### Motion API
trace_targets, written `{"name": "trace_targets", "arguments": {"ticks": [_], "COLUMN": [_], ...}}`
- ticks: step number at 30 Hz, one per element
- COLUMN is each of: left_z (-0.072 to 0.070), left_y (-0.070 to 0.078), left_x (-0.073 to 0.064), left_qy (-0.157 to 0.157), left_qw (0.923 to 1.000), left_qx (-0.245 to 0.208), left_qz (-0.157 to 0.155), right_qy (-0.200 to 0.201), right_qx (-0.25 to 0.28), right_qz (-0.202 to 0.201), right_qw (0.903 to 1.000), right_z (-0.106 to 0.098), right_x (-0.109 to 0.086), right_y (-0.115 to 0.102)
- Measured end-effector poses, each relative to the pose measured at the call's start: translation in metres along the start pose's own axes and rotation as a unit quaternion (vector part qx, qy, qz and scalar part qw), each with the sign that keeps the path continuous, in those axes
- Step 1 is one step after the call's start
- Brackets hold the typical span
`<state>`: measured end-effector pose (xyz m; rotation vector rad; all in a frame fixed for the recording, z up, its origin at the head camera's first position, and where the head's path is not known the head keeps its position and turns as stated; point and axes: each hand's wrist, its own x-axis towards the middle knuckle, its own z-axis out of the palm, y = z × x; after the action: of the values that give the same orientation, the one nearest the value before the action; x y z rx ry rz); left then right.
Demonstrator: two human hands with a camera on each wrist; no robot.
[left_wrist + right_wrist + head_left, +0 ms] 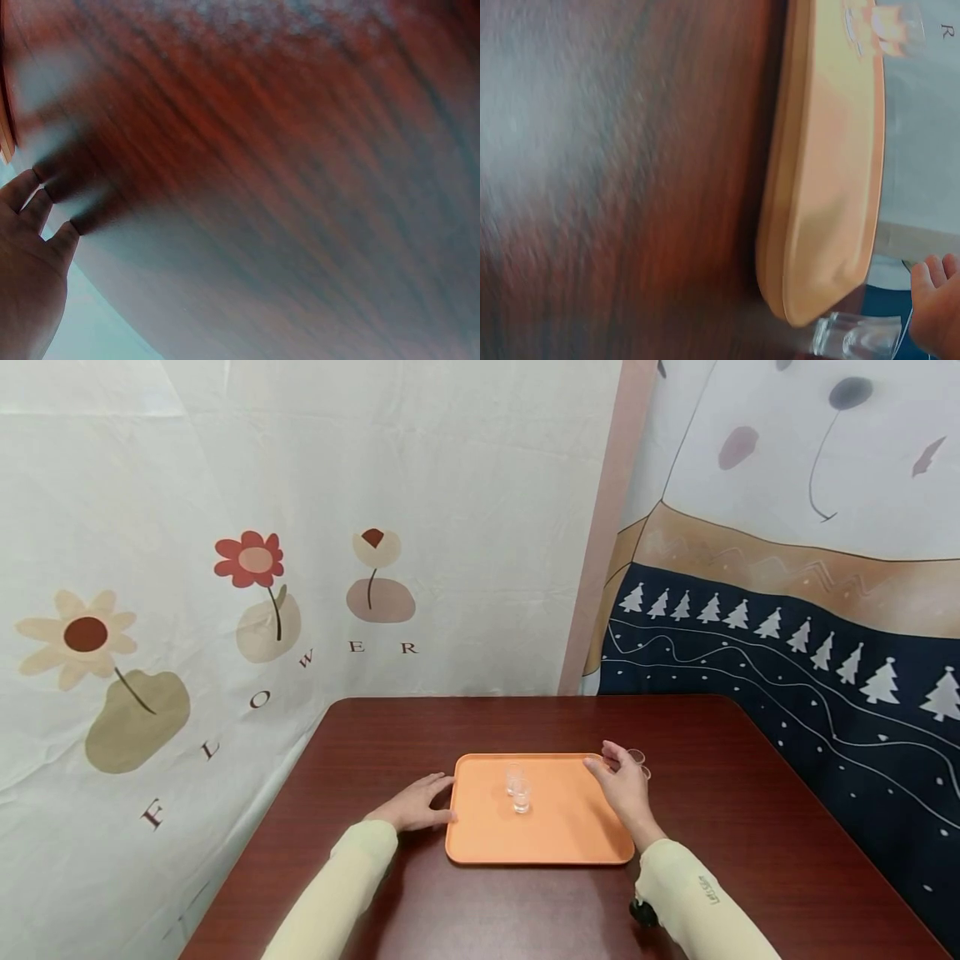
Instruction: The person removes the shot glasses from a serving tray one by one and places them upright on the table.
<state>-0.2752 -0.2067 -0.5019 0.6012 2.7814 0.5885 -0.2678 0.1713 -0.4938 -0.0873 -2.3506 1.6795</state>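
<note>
An orange tray (570, 827) lies on the table. On its left half stand two small clear glasses, one glass (521, 802) nearer and the other glass (514, 778) just behind it. My left hand (411, 804) is at the tray's left edge, fingers spread; whether they touch the rim I cannot tell. Over the tray's far right corner, my right hand (624, 787) holds nothing visible, thumb apart from the fingers. Partly hidden behind it are more clear glasses (637, 756). In the right wrist view, a clear glass (859, 335) stands on the table beside the tray's corner.
The dark reddish-brown wooden table (390, 735) has rounded far corners. Behind it hangs a pale cloth (480, 527) with printed flowers, and to the right a dark blue cloth (750, 693) with white trees.
</note>
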Motion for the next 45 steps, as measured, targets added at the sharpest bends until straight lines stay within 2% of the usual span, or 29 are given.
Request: {"name": "trace_targets", "arguments": {"ticks": [6, 12, 27, 39, 45], "left_z": [-0.001, -0.002, 0.0, 0.0, 0.001], "left_y": [0.001, 0.002, 0.0, -0.002, -0.002], "left_x": [-0.001, -0.002, -0.002, -0.001, 0.0], "left_qy": [0.0, 0.0, -0.001, 0.0, 0.0], "left_qw": [1.0, 1.0, 1.0, 1.0, 1.0], "left_qx": [0.0, -0.002, -0.002, 0.001, 0.004], "left_qz": [0.0, 0.0, -0.005, -0.001, 0.003], "right_qy": [-0.01, -0.018, -0.073, -0.099, -0.098], "right_qx": [0.008, -0.016, 0.002, -0.005, -0.017], "right_qz": [-0.009, -0.012, -0.04, -0.038, -0.031], "right_qw": [0.9999, 0.9996, 0.9965, 0.9943, 0.9945], "right_z": [0.015, 0.032, 0.072, 0.088, 0.092], "right_x": [-0.007, -0.017, -0.04, -0.047, -0.047], "right_y": [0.002, 0.002, 0.003, -0.002, -0.002]}}
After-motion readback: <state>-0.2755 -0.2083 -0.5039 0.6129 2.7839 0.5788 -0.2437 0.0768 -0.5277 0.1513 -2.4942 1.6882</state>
